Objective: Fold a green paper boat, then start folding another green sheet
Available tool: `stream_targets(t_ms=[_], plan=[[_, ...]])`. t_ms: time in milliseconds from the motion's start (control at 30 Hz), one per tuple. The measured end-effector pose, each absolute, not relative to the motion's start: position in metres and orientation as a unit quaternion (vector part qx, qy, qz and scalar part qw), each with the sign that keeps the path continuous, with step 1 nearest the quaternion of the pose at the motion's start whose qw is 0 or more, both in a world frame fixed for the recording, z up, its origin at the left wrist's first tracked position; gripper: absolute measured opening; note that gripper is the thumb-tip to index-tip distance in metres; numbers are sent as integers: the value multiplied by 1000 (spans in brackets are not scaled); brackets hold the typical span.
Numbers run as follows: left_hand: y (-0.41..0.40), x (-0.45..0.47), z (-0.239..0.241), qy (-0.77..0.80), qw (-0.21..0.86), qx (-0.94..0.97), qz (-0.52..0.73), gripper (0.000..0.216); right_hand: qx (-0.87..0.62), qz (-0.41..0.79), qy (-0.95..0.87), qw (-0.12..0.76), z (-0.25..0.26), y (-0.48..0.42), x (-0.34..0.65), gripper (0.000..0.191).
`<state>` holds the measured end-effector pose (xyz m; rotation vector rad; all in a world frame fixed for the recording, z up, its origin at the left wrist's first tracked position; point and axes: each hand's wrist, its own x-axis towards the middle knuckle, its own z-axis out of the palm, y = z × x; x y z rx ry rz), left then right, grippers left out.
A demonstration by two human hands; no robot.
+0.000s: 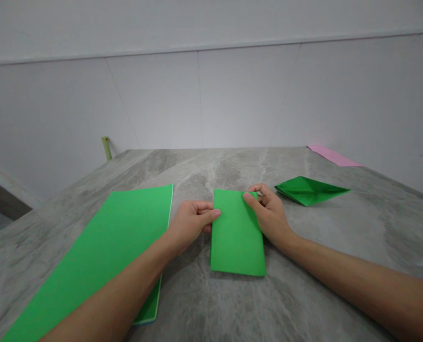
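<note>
A folded rectangle of bright green paper (237, 235) lay at the centre of the frame on a grey marble-veined countertop (304, 294), its long axis running away from the person and tilted very slightly, with its narrow end pointing toward the far wall. The left hand (192, 223) was just left of it, fingers loosely together and the thumb extended so that its tip touched the paper's left edge; whether that hand gripped the paper could not be told. The right hand (270, 213) was at the far right corner, with the thumb pressed on top and the fingers curled around that corner in a close pinch. A large flat green sheet (115, 242) lay at lower left, partly under the left forearm. A folded green paper shape (309, 190) with pointed ends sat just beyond the right hand, and a pink paper strip (334, 156) lay at the table's far right edge, at upper right.
</note>
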<state>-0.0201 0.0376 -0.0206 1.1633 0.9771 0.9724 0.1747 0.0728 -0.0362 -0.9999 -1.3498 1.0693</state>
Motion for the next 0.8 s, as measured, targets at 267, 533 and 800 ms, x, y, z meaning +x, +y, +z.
stream_targets(t_ms=[267, 533, 800], plan=[[36, -19, -19, 438, 598, 529, 413, 25, -421, 454, -554, 556, -36, 72, 174, 32], [35, -19, -15, 430, 606, 513, 430, 27, -373, 579, -463, 559, -35, 72, 174, 51], [35, -19, -13, 438, 598, 502, 445, 28, -360, 704, -404, 459, -31, 69, 171, 27]])
